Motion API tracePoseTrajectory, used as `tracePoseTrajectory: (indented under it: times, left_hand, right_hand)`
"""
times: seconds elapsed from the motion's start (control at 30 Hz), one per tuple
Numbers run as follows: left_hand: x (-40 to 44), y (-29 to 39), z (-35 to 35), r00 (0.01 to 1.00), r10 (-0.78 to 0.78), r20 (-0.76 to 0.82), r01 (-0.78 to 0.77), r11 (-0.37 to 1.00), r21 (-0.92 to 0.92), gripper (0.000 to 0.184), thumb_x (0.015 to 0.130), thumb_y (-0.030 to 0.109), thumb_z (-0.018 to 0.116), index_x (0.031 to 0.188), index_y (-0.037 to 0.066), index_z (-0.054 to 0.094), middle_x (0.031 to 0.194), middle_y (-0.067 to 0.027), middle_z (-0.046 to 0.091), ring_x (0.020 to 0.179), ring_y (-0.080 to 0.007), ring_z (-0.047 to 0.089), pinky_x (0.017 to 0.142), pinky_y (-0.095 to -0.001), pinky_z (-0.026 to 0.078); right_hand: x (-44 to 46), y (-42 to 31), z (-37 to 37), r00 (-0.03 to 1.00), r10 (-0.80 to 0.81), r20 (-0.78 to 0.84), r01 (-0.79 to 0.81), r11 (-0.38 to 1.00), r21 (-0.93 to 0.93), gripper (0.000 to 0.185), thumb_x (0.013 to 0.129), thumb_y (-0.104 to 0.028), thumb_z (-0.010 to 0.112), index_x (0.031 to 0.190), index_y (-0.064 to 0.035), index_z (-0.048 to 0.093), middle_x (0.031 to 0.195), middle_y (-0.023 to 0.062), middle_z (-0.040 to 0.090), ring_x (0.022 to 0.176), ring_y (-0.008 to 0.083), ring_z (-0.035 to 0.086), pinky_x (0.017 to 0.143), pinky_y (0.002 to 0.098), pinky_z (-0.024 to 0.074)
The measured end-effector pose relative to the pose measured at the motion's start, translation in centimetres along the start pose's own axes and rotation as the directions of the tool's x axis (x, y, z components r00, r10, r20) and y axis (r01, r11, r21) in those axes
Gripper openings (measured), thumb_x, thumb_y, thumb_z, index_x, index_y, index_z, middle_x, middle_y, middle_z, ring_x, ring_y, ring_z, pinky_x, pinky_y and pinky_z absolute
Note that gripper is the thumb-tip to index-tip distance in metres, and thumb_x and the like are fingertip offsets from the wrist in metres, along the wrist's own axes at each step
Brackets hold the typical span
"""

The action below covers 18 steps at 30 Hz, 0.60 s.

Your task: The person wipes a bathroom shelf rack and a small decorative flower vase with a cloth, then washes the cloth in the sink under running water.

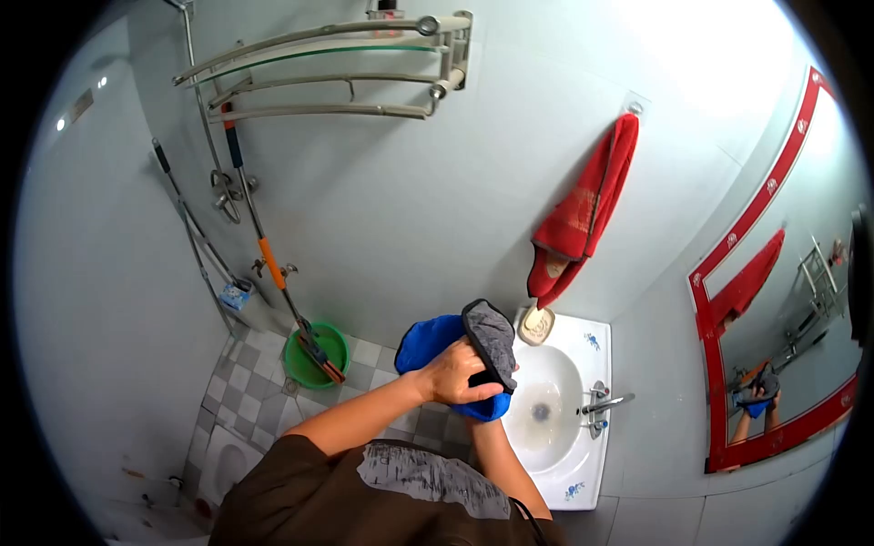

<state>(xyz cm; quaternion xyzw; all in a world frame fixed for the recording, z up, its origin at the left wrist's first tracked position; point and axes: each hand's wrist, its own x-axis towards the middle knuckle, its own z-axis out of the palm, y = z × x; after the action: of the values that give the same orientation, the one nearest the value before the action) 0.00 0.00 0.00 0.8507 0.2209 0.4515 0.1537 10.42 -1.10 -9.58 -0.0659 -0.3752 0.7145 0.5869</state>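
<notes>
A blue and grey cloth item point(492, 335) with black edging, shaped a little like a cap, is held up just left of the washbasin point(596, 464). My left hand point(452, 373) lies across it, fingers curled over the black edge onto the grey part and thumb pointing right. From below, my right hand point(516, 368) supports the same cloth; most of it is hidden behind the fabric and only a bit of finger shows at the right edge. Beside the cloth, a bar of soap point(535, 320) sits in a dish on the basin's back corner.
The tap point(608, 404) is at the basin's right. A red towel point(583, 214) hangs above, with a red-framed mirror point(708, 364) to the right. Left on the tiled floor stands a green tub point(293, 359) holding a mop point(266, 250). A metal rack point(319, 111) juts from the wall.
</notes>
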Motion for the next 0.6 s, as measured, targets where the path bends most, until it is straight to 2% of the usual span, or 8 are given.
tracePoseTrajectory:
  times: [0.1, 0.17, 0.2, 0.23, 0.27, 0.33, 0.4, 0.6]
  left_hand:
    - [-0.7, 0.3, -0.2, 0.925, -0.329, -0.191, 0.222, 0.875, -0.43, 0.038, 0.086, 0.035, 0.051, 0.096, 0.0, 0.058, 0.094, -0.0183, 0.058, 0.09, -0.0339, 0.054, 0.085, -0.0356, 0.041]
    - [-0.5, -0.8, -0.9, 0.797, -0.604, 0.017, 0.377, 0.476, -0.794, 0.039, 0.088, 0.032, 0.049, 0.108, -0.001, 0.054, 0.104, -0.0116, 0.057, 0.1, -0.0247, 0.052, 0.091, -0.0303, 0.037]
    - [0.1, -0.3, -0.7, 0.792, -0.59, -0.155, 0.392, 0.687, -0.613, 0.036, 0.089, 0.034, 0.05, 0.094, -0.002, 0.054, 0.086, -0.0183, 0.056, 0.083, -0.0297, 0.054, 0.075, -0.0313, 0.042]
    - [-0.6, -1.2, -0.7, 0.815, -0.569, -0.113, 0.466, 0.758, -0.456, 0.035, 0.088, 0.034, 0.051, 0.092, -0.001, 0.054, 0.085, -0.0193, 0.056, 0.081, -0.0315, 0.055, 0.073, -0.0334, 0.043]
    - [-1.3, -2.0, -0.9, 0.835, -0.545, -0.071, 0.508, 0.814, -0.282, 0.034, 0.087, 0.034, 0.053, 0.09, 0.0, 0.053, 0.084, -0.0203, 0.056, 0.079, -0.0332, 0.055, 0.071, -0.0355, 0.043]
    - [-0.5, -0.2, -3.2, 0.924, -0.283, -0.256, 0.287, 0.958, -0.022, 0.033, 0.085, 0.034, 0.058, 0.087, 0.001, 0.052, 0.085, -0.0222, 0.057, 0.077, -0.0364, 0.055, 0.068, -0.0401, 0.044]
    - [-1.4, -1.2, -4.3, 0.961, -0.236, -0.144, 0.255, 0.958, 0.129, 0.033, 0.083, 0.033, 0.059, 0.086, 0.001, 0.054, 0.085, -0.0209, 0.056, 0.08, -0.0369, 0.053, 0.072, -0.0418, 0.043]
    - [-3.1, -1.8, -10.5, 0.924, -0.263, 0.279, 0.18, 0.94, 0.29, 0.04, 0.083, 0.037, 0.059, 0.089, -0.002, 0.056, 0.084, -0.0219, 0.057, 0.084, -0.0373, 0.055, 0.079, -0.0424, 0.044]
  right_hand:
    - [0.0, 0.6, 8.2, 0.946, 0.022, -0.324, -0.031, 0.999, -0.025, 0.057, 0.095, -0.051, 0.029, 0.13, -0.0067, 0.036, 0.126, 0.0042, 0.042, 0.117, 0.0174, 0.04, 0.102, 0.0301, 0.03]
    - [2.6, 1.2, 9.8, 0.871, -0.003, -0.491, -0.031, 0.998, -0.06, 0.055, 0.095, -0.05, 0.031, 0.127, -0.0057, 0.039, 0.121, 0.0041, 0.044, 0.114, 0.0153, 0.041, 0.099, 0.0291, 0.0332]
    - [3.9, 2.2, 9.2, 0.933, -0.168, -0.319, 0.27, 0.912, 0.309, 0.051, 0.095, -0.049, 0.034, 0.12, -0.005, 0.041, 0.114, 0.0037, 0.044, 0.108, 0.0149, 0.042, 0.095, 0.029, 0.0351]
    - [5.3, 3.2, 8.6, 0.936, -0.333, -0.115, 0.251, 0.402, 0.88, 0.048, 0.095, -0.048, 0.036, 0.113, -0.0043, 0.044, 0.107, 0.0032, 0.044, 0.102, 0.0146, 0.043, 0.091, 0.0289, 0.0369]
    - [6.7, 4.1, 8.2, 0.88, -0.467, 0.084, -0.066, 0.055, 0.996, 0.045, 0.095, -0.047, 0.038, 0.106, -0.0036, 0.046, 0.101, 0.0027, 0.045, 0.096, 0.0143, 0.044, 0.087, 0.0287, 0.0388]
    - [7.3, 3.9, 8.8, 0.86, -0.459, 0.222, 0.185, 0.687, 0.703, 0.04, 0.094, -0.039, 0.045, 0.107, -0.0013, 0.047, 0.102, 0.0043, 0.046, 0.101, 0.0146, 0.044, 0.09, 0.0277, 0.0367]
    - [5.5, 6.8, 6.2, 0.982, -0.188, -0.014, 0.184, 0.935, 0.303, 0.04, 0.095, -0.033, 0.046, 0.119, -0.0011, 0.043, 0.113, 0.0071, 0.047, 0.111, 0.0162, 0.043, 0.098, 0.027, 0.0324]
    - [9.1, 5.6, 11.1, 0.999, -0.008, -0.037, 0.001, 0.987, -0.162, 0.041, 0.096, -0.033, 0.042, 0.123, -0.0029, 0.041, 0.117, 0.0073, 0.046, 0.113, 0.0176, 0.042, 0.101, 0.0283, 0.0318]
